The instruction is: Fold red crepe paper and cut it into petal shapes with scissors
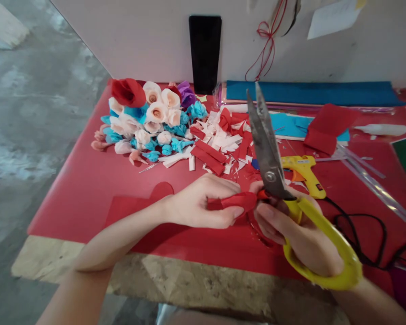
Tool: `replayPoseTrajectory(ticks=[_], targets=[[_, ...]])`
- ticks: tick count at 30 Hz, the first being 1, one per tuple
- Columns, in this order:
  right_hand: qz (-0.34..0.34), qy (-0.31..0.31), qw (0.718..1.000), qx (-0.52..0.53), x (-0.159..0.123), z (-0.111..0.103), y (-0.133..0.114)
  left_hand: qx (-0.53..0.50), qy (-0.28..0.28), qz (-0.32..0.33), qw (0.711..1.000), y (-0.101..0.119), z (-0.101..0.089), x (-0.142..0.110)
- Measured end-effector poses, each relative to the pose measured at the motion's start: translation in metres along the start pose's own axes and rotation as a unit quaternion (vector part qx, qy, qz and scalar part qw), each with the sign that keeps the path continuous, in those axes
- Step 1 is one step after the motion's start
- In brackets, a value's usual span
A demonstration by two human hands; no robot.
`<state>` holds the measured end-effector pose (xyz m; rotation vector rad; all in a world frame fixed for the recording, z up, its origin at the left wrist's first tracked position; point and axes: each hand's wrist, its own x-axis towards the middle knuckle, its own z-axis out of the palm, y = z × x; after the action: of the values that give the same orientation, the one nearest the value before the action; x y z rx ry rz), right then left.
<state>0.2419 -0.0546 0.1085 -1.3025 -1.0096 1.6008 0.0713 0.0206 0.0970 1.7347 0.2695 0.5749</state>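
My left hand (208, 203) is closed, pinching a small piece of red crepe paper (242, 200) between thumb and fingers. Yellow-handled scissors (325, 257) hang on my right hand (301, 230), their blades pointing up and slightly parted at the tips. The fingertips of that hand also meet the right end of the red piece, where the scissors partly hide them. Under my left wrist lies a flat red paper sheet (125, 210), much the same colour as the table cover.
Paper flowers (155, 113) in several colours are heaped at the back left, beside red and white scraps (208, 155). A yellow glue gun (304, 174) with a black cord lies to the right, near clear glue sticks (375, 180). A black phone (205, 54) leans on the wall.
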Motion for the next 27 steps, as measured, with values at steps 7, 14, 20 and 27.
replayPoseTrajectory(ticks=[7,14,20,27], targets=[[-0.013,0.009,0.999,-0.030,-0.0030,-0.0032,0.0043,-0.020,0.005,-0.013,1.000,-0.0018,0.0000,-0.0010],[-0.025,0.004,1.000,-0.015,-0.0007,0.0005,0.0009,0.026,-0.014,-0.041,0.999,-0.0004,0.0004,-0.0016],[-0.051,-0.058,0.996,0.037,0.0005,-0.0046,-0.0027,-0.319,-0.161,-0.271,0.894,-0.0050,-0.0030,0.0020],[-0.077,-0.046,0.996,-0.001,0.0016,-0.0080,0.0030,-0.417,-0.115,-0.266,0.861,-0.0044,0.0001,0.0021]])
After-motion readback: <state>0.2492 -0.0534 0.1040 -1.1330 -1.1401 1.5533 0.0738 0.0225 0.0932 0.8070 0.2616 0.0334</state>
